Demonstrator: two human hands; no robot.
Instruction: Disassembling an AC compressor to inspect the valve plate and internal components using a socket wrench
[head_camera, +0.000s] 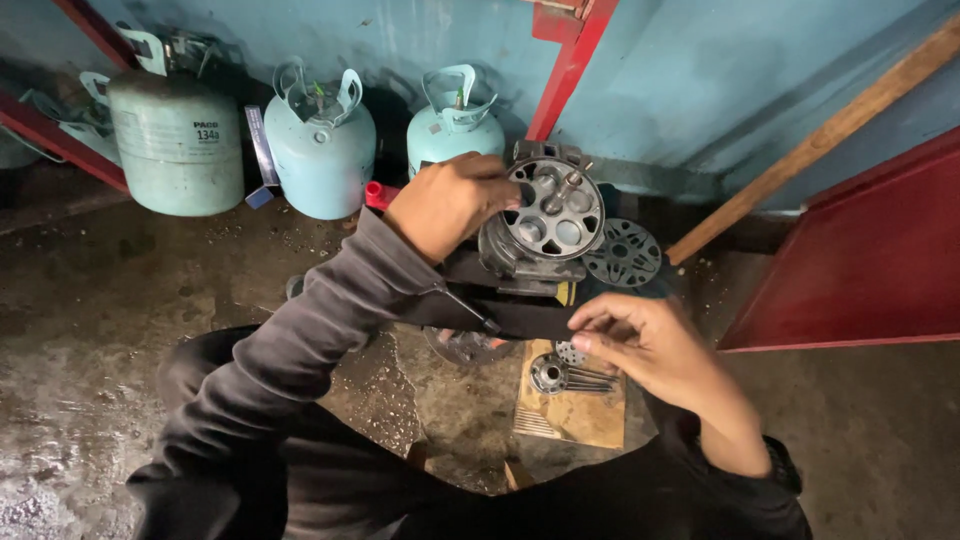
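Concrete floor (120, 300), wet, stained. Three pale green gas cylinders (320, 145) against blue wall (680, 70). Red panel (870, 260) at right. Round metal compressor body (545, 225), holed end face toward camera, held above floor near wall. Left hand (450, 200) curled around its left rim, gripping. Flat round valve plate (622, 252) just beside it, right. Cardboard scrap (585, 410) below, carrying small metal parts (560, 375). Right hand (650, 345) above cardboard, fingers pinched together; whether pinching anything, cannot tell.

A grey metal compressor body (545, 222), round holed face up, stands upright above a cardboard scrap (575, 405).
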